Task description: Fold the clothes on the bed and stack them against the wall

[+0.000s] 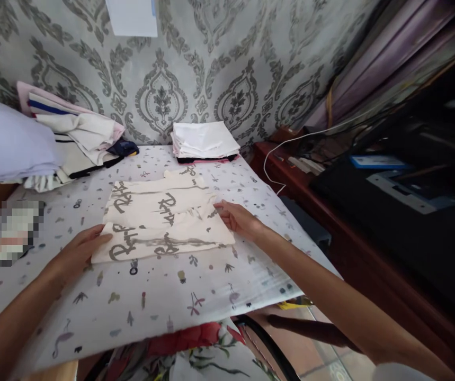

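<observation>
A folded cream garment with dark brush-like lettering lies on the patterned tablecloth. Its layers form uneven creases, and a small flap juts out at the far edge. My left hand grips the near left corner, thumb on top of the cloth. At the right edge, my right hand pinches the fabric with bent fingers. The undersides of both grips are hidden.
A stack of folded white cloth sits by the wall. Heaped clothes and a lavender cloth lie at the left, near a blurred-out flat item. A dark red desk with a white cable borders the right.
</observation>
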`<state>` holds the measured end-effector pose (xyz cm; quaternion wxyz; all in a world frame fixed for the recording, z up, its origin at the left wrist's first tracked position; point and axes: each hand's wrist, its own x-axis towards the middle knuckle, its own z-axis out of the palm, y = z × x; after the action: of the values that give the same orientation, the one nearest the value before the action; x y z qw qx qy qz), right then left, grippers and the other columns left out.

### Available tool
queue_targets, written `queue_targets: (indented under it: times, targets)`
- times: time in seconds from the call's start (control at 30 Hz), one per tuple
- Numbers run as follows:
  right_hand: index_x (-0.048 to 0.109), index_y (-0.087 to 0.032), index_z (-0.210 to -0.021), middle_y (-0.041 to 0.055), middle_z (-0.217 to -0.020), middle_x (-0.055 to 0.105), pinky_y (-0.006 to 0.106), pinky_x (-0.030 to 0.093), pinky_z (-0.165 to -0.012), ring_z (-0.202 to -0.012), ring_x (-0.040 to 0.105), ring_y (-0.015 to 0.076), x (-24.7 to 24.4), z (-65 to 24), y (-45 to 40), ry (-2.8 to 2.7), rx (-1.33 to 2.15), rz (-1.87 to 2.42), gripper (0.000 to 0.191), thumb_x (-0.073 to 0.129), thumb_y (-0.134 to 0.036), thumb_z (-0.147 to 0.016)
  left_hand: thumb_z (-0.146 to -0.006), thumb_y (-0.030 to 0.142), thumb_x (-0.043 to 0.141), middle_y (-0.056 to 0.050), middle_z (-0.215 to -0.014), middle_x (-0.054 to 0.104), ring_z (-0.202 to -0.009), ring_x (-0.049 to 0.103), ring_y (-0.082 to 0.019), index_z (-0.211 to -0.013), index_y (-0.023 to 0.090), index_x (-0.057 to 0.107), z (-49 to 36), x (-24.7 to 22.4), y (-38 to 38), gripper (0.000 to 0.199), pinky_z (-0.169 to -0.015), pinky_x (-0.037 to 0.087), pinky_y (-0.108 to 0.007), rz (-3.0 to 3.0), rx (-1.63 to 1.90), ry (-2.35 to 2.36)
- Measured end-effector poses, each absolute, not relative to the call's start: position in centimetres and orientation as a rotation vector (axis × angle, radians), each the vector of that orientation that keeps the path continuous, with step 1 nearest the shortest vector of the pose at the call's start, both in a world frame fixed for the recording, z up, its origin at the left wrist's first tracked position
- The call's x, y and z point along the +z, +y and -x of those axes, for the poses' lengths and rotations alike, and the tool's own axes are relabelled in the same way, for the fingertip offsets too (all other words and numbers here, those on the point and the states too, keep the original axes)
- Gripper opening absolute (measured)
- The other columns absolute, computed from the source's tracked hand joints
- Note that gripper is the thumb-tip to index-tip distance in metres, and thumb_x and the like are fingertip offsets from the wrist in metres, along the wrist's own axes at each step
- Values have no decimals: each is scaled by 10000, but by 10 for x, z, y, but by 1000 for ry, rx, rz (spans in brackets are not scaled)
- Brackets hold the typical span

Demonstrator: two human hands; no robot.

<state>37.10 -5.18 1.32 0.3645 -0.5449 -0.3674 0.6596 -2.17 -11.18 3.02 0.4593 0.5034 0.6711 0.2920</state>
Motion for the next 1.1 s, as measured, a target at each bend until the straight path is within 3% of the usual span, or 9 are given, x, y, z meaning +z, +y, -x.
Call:
queue_targets:
  times: [0.1, 0.23, 0.4, 0.57, 0.8, 0.97, 1.1]
  targets:
    - [591, -213, -1112, 16, -783, 675, 277, 517, -606, -669, 638, 160, 13, -374, -64, -1176, 1572, 1367, 385, 688, -455, -828, -744, 555, 760, -95, -1137, 738, -1021, 708, -287, -1263, 164, 579, 18, 36, -114, 675, -811, 596, -323, -992, 683, 1534]
    - [534, -214, -1239, -54, -695, 577, 260, 436, -571, -604, 538, 128, 13, -376, -81, -1451, 1304, 1403, 522, 681, -470, -808, -693, 577, 786, -88, -1092, 749, -980, 710, -315, -1203, 185, 604, 8, 39, -117, 669, -770, 596, -344, -1012, 689, 1532]
    - [535, -224, -1260, -49, -699, 608, 285, 446, -602, -588, 538, 140, 10, -379, -115, -1640, 934, 1575, 453, 616, -410, -855, -666, 609, 776, -41, -974, 750, -845, 710, -267, -1174, 203, 608, -1, 41, -128, 671, -681, 568, -302, -1082, 774, 1595]
    - [583, -246, -1238, 15, -838, 697, 322, 510, -712, -779, 645, 197, 1, -380, -146, -1716, 630, 1654, 385, 603, -305, -857, -689, 641, 736, 6, -813, 713, -736, 677, -230, -1145, 231, 609, 0, 41, -134, 626, -604, 510, -260, -1141, 748, 1709]
    - [575, -227, -1236, 25, -825, 674, 322, 523, -709, -796, 644, 197, -12, -383, -150, -1680, 636, 1615, 356, 546, -299, -889, -709, 669, 697, 33, -653, 658, -594, 612, -206, -1194, 254, 577, 15, 31, -133, 650, -516, 439, -241, -1282, 647, 1796]
    - [574, -235, -1223, 13, -801, 653, 333, 520, -725, -756, 619, 184, -11, -384, -150, -1715, 593, 1598, 356, 550, -273, -870, -671, 648, 719, 26, -700, 689, -618, 633, -215, -1178, 242, 570, 11, 33, -134, 666, -551, 468, -259, -1271, 679, 1778]
    - [571, -231, -1222, 14, -810, 653, 341, 520, -739, -763, 617, 184, -10, -385, -151, -1745, 572, 1593, 364, 548, -262, -860, -695, 641, 684, 52, -637, 632, -555, 568, -171, -1134, 222, 555, 8, 34, -135, 620, -517, 408, -231, -1319, 751, 1775]
